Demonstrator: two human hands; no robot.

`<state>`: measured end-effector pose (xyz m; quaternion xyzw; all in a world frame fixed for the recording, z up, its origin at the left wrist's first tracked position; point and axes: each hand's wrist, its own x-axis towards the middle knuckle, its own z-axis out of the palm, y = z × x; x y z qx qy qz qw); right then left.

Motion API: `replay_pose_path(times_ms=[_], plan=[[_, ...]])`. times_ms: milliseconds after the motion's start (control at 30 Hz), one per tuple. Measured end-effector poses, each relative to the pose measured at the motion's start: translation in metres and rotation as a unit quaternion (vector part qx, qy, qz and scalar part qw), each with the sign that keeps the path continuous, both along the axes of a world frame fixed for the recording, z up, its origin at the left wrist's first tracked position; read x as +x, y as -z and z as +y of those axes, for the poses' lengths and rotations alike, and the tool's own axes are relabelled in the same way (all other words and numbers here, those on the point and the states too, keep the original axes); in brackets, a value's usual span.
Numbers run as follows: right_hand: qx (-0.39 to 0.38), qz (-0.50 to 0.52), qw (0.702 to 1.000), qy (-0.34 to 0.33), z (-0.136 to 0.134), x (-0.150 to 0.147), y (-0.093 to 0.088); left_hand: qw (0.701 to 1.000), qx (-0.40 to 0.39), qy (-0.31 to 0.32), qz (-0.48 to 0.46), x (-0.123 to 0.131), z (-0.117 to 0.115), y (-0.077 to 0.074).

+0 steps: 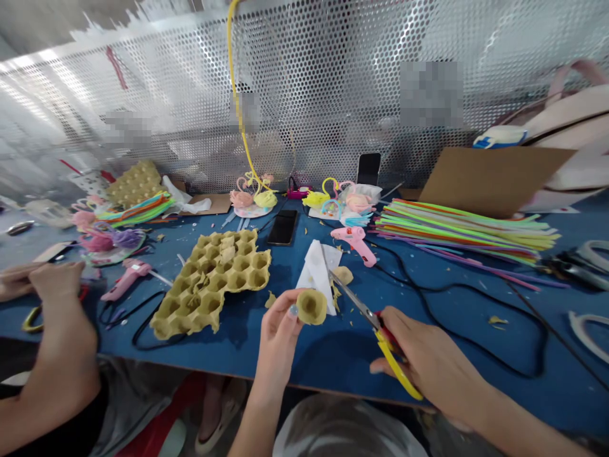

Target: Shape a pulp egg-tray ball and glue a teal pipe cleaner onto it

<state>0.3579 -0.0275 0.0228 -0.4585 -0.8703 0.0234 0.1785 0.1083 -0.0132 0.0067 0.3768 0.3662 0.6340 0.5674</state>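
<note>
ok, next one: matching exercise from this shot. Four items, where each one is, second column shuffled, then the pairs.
Items
1. Egg-carton cup
2. Yellow-handled scissors
3. Pink glue gun
4. Yellow egg tray

Places
A. On the blue table, beyond the white paper
B. In the left hand
C. On the blue table, left of the white paper
D. In the right hand

Pairs: 1-B, 2-D, 3-A, 4-C
</note>
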Motion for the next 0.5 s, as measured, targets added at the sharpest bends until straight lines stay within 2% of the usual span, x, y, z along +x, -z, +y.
replay_pose_path(times_ms=[233,367,500], plan=[[0.092,-0.048,0.994,0.012,0.009,-0.002,-0.003,0.998,0.046,-0.011,0.045,0.003,-0.003,-0.004],[0.104,-0.061,0.993,0.000,0.009,-0.007,-0.006,0.999,0.035,-0.017,0.038,0.009,-0.007,-0.006],[0.129,-0.076,0.989,0.016,0.010,-0.010,-0.006,0.999,0.019,-0.015,0.037,0.011,-0.009,-0.003]])
